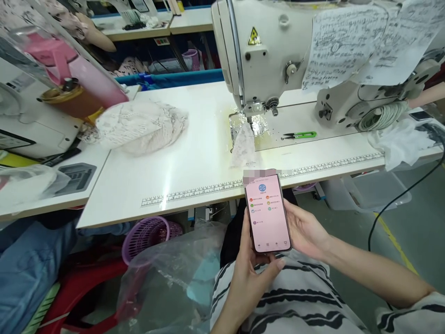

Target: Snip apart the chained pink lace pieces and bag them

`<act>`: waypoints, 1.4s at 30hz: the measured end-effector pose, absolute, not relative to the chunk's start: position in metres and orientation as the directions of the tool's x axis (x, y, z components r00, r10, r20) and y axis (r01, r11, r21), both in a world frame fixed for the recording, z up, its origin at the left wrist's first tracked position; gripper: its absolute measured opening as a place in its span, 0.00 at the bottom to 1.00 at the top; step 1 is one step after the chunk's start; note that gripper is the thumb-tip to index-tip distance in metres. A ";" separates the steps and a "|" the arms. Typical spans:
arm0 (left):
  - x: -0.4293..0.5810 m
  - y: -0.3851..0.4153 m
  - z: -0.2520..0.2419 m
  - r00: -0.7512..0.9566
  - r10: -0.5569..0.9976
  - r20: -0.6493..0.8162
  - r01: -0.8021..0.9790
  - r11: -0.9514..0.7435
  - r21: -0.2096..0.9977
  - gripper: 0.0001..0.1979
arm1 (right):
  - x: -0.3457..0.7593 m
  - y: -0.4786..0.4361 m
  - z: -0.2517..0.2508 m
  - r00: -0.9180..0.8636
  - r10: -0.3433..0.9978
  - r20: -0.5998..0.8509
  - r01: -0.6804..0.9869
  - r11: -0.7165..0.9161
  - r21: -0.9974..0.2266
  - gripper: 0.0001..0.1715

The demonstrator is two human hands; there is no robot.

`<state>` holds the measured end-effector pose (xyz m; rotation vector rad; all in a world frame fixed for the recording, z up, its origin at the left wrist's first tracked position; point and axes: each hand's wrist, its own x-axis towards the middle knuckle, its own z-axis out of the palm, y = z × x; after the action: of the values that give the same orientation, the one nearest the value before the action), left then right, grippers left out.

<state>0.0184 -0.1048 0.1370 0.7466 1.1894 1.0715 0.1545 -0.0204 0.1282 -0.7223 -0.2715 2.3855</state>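
A smartphone (267, 232) with a pale pink lit screen is held over my lap, just off the front edge of the sewing table. My left hand (252, 273) grips it from below and along its left side, thumb across under the bottom edge. Along the right side my right hand (306, 227) supports it, its fingertips hidden behind the phone. Beyond the phone, a white piece of fabric (244, 144) lies under the needle area of the sewing machine (264, 55). Green thread snips (301, 135) rest on the machine bed to the right.
A bundle of pale lace-like fabric (142, 125) lies on the left of the table (194, 162). A printed ruler (208, 188) runs along the front edge. Handwritten sheets (344, 46) hang on the machine. Below are a purple basket (146, 236) and a clear plastic bag (167, 283).
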 end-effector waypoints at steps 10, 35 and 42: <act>0.019 -0.104 0.136 0.041 0.933 -0.357 -0.229 0.357 0.906 0.51 | 0.155 -0.025 0.129 -0.676 0.619 -0.401 -0.524 -0.785 -0.330 0.23; 0.023 -0.084 0.134 0.057 0.945 -0.321 -0.143 0.326 0.934 0.49 | 0.164 -0.022 0.129 -0.582 0.713 -0.392 -0.603 -0.701 -0.381 0.26; 0.024 -0.074 0.110 0.240 0.924 -0.297 -0.089 0.326 0.941 0.48 | 0.222 0.013 0.132 -0.073 0.867 -0.492 -0.777 -0.359 -0.517 0.14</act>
<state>0.0243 -0.0744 0.1095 0.9834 1.0895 0.8732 0.2218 0.0126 0.1317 -0.9007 -0.1389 1.7187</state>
